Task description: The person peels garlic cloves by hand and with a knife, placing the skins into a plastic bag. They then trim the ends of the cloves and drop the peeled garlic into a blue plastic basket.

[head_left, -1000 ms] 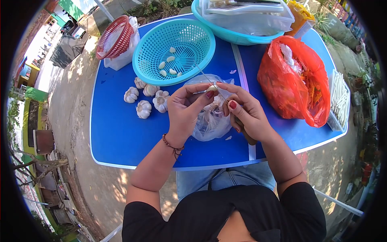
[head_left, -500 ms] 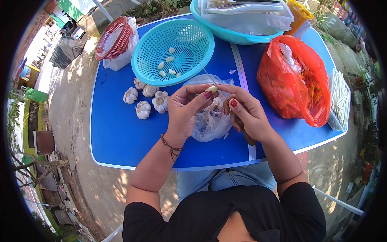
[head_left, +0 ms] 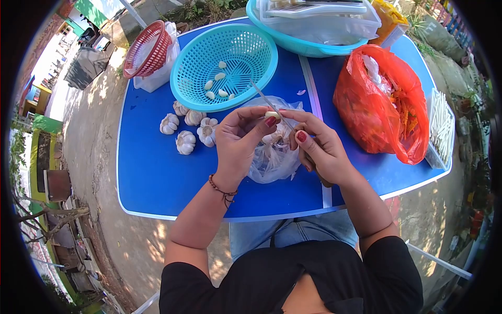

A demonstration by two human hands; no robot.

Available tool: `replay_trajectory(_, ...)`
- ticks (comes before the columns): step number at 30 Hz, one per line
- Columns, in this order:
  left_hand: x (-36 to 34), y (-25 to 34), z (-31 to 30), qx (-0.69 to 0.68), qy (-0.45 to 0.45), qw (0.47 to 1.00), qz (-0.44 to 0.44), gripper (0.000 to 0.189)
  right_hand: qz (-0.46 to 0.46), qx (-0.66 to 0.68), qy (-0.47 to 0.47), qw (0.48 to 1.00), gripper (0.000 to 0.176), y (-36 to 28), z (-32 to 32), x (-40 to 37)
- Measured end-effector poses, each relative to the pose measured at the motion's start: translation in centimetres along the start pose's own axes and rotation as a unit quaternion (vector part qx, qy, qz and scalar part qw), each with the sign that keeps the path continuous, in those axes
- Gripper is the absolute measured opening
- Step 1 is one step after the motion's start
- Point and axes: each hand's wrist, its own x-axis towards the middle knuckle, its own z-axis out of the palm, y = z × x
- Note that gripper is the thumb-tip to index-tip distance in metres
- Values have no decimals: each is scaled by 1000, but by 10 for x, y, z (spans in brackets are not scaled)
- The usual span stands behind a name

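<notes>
Between its thumb and fingers, my left hand (head_left: 243,136) holds a pale garlic clove (head_left: 272,115). My right hand (head_left: 320,146) is closed on a knife (head_left: 271,104), whose blade points up and to the left beside the clove. Its handle is mostly hidden by the palm. Beneath both hands lies a clear plastic bag (head_left: 272,162) with garlic skins in it. Several whole garlic bulbs (head_left: 185,142) sit left of my left hand. Several peeled cloves lie in the turquoise basket (head_left: 183,63) beyond.
An open red plastic bag (head_left: 361,110) with orange-red contents stands right of my hands, beside a box of white sticks (head_left: 441,128). A red basket (head_left: 151,49) is at the back left. Another turquoise basin (head_left: 314,49) holds plastic containers at the back.
The knife blade has tilted and now shows its flat side more. The clove has turned slightly and shifted a little left in my left fingers.
</notes>
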Motion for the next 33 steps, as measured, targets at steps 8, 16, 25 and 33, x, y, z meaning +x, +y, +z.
replay_trajectory(8, 0, -3, 0, -10, 1, 1000, 21, 24, 4, 4, -2, 1000, 37, -1, 1, 0)
replay_trajectory(16, -1, 0, 3, 24, 10, 999, 36, 22, 13, 11, -5, 1000, 37, 0, 0, 0)
replay_trajectory(25, 0, -2, 4, 64, 9, 996, 62, 25, 16, 35, -16, 999, 38, 3, -1, 1)
replay_trajectory(33, 1, -1, 2, 75, 2, 997, 33, 25, 23, 84, -17, 996, 38, 5, -3, 3)
